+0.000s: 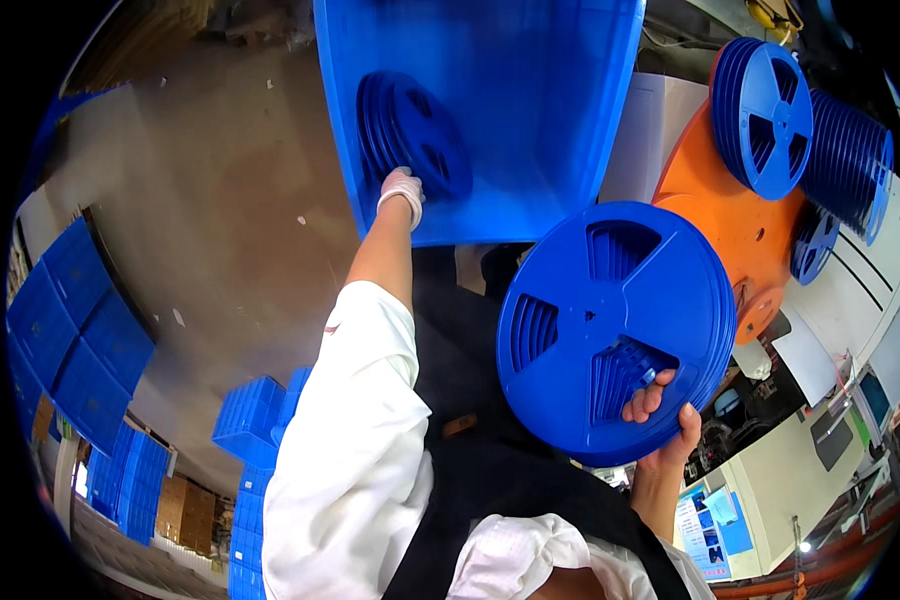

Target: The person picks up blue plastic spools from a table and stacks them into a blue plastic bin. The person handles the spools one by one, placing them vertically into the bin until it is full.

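My right hand [662,418] holds a stack of blue plastic reels [560,390] at its lower right rim. The fingers hook through a cutout in the front reel, and the thumb lies along the outer edge. Inside a large blue bin [500,232], a smaller stack of blue reels [398,125] leans against the left wall. My left hand [402,190], in a pale glove, is closed at the lower edge of that stack. Some of its fingertips are hidden by the reels.
To the right, an orange round-edged table [720,235] bears more blue reels [762,120] in stacks. A pale cabinet [780,490] and papers are at lower right. Blue crates [90,330] are piled along the left, beside a brown floor [230,220].
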The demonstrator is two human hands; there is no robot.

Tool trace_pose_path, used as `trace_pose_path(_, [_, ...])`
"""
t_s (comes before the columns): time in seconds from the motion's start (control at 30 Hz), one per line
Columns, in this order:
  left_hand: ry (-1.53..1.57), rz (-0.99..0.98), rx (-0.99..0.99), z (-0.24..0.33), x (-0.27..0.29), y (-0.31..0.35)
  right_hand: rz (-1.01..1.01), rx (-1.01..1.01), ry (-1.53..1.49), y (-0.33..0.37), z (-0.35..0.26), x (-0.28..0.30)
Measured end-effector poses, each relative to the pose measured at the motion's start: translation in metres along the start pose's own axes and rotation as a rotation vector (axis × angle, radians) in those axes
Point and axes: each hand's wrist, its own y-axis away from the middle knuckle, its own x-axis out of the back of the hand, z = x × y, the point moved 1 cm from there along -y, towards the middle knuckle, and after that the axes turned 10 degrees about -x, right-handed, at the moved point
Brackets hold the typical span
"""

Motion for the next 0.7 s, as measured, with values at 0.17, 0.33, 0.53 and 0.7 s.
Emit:
trace_pose_path(0.17, [-0.482,0.076,-0.301,-0.057,0.056,0.030,-0.094,0.011,-0.054,-0.006,-0.003,-0.014])
trace_pose_path(0.33, [-0.424,-0.047,-0.810,0.009,0.054,0.191,-0.320,0.045,-0.323,0.002,-0.007,-0.017])
trace_pose_path(0.53, [-0.649,-1.091,-1.711,0.073,0.018,0.355,-0.399,0.110,-0.501,0.015,-0.015,-0.015])
trace_pose_path(0.7, [-0.900,-1.224,-1.840,0.093,0.027,0.352,-0.378,0.186,-0.594,0.024,-0.024,-0.007])
